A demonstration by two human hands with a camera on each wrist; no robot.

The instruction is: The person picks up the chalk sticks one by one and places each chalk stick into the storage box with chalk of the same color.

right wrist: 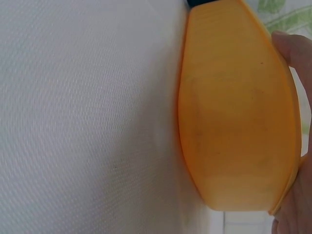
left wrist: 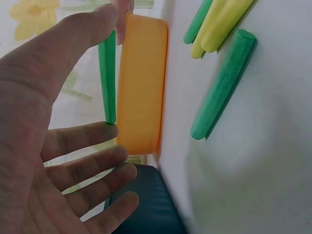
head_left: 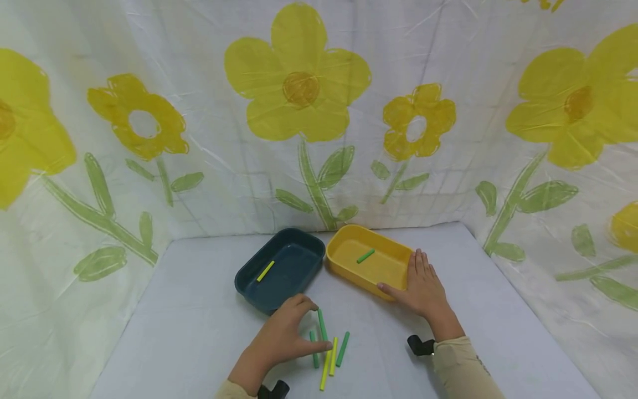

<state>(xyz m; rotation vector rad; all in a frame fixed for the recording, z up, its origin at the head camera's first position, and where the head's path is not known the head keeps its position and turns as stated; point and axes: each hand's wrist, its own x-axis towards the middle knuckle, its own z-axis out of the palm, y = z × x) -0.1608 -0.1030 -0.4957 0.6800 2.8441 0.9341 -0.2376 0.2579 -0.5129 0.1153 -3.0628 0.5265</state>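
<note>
Left hand [head_left: 284, 334] pinches a green stick [left wrist: 108, 80] endwise; right hand [head_left: 425, 288], outstretched, touches yellow tray [head_left: 386, 270].

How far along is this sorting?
Looks done: a yellow stick in the dark tray, a green stick in the yellow tray. In hand: the left hand holds another green stick; the right hand touches that tray. Remaining: two green sticks and two yellow sticks on the table.

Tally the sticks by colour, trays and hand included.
Green sticks: 4 (1 in the yellow tray, 2 on the table, 1 held in the left hand)
Yellow sticks: 3 (1 in the dark tray, 2 on the table)
Total: 7
</note>
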